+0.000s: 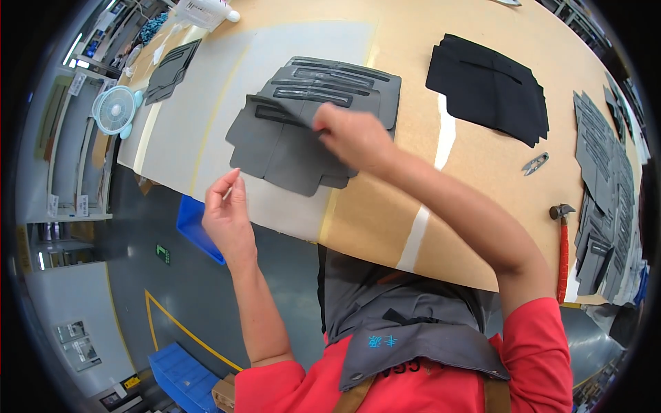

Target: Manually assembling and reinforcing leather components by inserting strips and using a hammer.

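A grey cut fabric panel (pixel 292 160) with a dark-edged slot lies in front of me, its far edge raised and curling. My right hand (pixel 354 138), slightly blurred, pinches that raised edge. Beneath and beyond it are more grey panels (pixel 380 103), overlapping, with long dark-rimmed slots. My left hand (pixel 227 212) is just off the near left corner of the front panel, thumb and fingers pinched together. Whatever those fingertips hold, if anything, is too small to make out.
Black panels (pixel 485 89) are stacked at the far right of the table. Small thread snips (pixel 536 164) and a red-handled hammer (pixel 563 248) lie closer, beside heaped grey panels (pixel 606 172). At left are a small fan (pixel 116 110) and another grey piece (pixel 172 71). A blue bin (pixel 196 227) sits below the edge.
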A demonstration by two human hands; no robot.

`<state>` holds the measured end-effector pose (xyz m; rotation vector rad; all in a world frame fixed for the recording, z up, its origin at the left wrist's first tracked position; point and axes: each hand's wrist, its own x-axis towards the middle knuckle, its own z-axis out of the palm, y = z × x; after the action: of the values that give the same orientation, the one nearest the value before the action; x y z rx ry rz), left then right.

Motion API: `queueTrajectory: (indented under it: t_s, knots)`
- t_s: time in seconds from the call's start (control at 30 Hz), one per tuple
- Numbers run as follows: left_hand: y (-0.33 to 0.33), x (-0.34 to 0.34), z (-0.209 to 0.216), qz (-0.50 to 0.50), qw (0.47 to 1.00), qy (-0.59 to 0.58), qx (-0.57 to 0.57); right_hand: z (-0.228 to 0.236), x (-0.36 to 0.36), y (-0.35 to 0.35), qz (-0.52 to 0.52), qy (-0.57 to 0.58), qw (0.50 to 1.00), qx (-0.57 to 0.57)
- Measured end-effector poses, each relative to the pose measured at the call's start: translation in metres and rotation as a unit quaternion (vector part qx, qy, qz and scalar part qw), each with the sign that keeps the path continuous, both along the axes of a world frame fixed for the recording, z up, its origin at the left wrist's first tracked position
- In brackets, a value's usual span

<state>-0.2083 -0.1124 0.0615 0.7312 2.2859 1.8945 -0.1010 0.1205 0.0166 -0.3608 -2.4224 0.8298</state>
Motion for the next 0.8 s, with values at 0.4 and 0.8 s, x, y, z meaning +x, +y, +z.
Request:
queueTrajectory:
  t_s: [0.4, 0.8]
  knots:
    - [0.081, 0.124, -0.039, -0.373, 0.876, 0.288, -0.105, 0.025, 0.351, 0.022, -0.240, -0.145, 0.844, -0.457]
    - [0.103, 0.172, -0.060, -0.460, 0.791, 0.355, -0.192, 0.010, 0.248, 0.026, -0.157, -0.188, 0.940, -0.237]
